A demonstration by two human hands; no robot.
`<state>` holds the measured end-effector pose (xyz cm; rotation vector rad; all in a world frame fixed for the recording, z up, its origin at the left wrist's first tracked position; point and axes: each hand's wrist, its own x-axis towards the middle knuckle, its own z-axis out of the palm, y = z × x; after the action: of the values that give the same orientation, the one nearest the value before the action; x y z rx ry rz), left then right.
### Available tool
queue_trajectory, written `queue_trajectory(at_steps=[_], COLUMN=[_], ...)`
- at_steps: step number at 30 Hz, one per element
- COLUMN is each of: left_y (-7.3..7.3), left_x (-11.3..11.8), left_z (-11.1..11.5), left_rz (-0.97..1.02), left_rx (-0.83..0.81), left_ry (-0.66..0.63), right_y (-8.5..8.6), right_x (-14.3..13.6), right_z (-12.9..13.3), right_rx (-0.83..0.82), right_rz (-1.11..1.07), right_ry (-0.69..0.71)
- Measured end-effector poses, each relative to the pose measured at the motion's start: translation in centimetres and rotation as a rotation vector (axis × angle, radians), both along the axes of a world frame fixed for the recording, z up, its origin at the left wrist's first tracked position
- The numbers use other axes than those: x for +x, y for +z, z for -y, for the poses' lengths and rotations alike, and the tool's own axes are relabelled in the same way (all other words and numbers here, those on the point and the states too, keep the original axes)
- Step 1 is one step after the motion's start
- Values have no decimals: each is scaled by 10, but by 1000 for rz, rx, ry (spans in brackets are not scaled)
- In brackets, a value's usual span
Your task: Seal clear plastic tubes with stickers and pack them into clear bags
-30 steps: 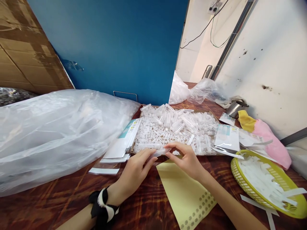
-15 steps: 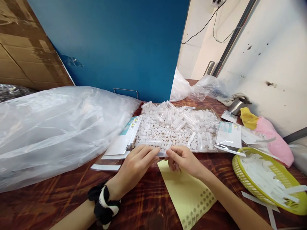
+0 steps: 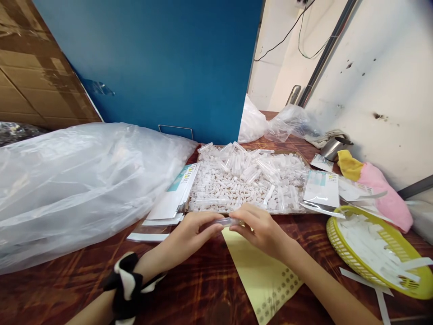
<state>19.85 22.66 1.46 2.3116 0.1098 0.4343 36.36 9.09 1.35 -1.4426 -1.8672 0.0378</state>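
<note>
The left hand (image 3: 191, 230) and right hand (image 3: 260, 223) held a clear tube (image 3: 225, 221) level between their fingertips. Just beyond lay small white pieces (image 3: 219, 187) with clear tubes (image 3: 267, 174) heaped over them. A yellow sheet (image 3: 257, 266) with rows of dots lay partly beneath the right hand. Packets (image 3: 171, 203) lay left of the heap, beside a big bag (image 3: 84, 185). To the right, a yellow basket (image 3: 341, 250) held white strips (image 3: 363, 241), near a pink-and-yellow cloth (image 3: 389, 192).

From my remote post I see a bunched, scrunchie-like band (image 3: 131, 297) of black and white cloth around the left wrist (image 3: 146, 265), its pale strip (image 3: 127, 281) curling across dark folds. The left hand (image 3: 193, 231), right hand (image 3: 262, 228) and right forearm (image 3: 324, 276) are bare.
</note>
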Motion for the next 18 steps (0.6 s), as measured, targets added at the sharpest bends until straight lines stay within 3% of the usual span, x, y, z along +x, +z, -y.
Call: queue_trajectory(at_steps=[3,8,11,14,18], left_y=[-1,-7,-4,-2,-10], left_x=[-2,-4,-3,-1,2], left_z=[-3,-9,-8,4,28], left_rz=[-28,220,253,267,243], left_rx=[18,537,724,700,412], left_ry=[-24,-54,-71,28,75], right_y=[2,4,7,18,44], right_x=[-2,-12,-13,-12,-18], right_z=[1,0,-1,3,23], right_rx=[-32,-313,-399,-418,-446], right_rz=[11,-340,-425,-361,-211], right_ry=[-2,-93,-94,-165,-239])
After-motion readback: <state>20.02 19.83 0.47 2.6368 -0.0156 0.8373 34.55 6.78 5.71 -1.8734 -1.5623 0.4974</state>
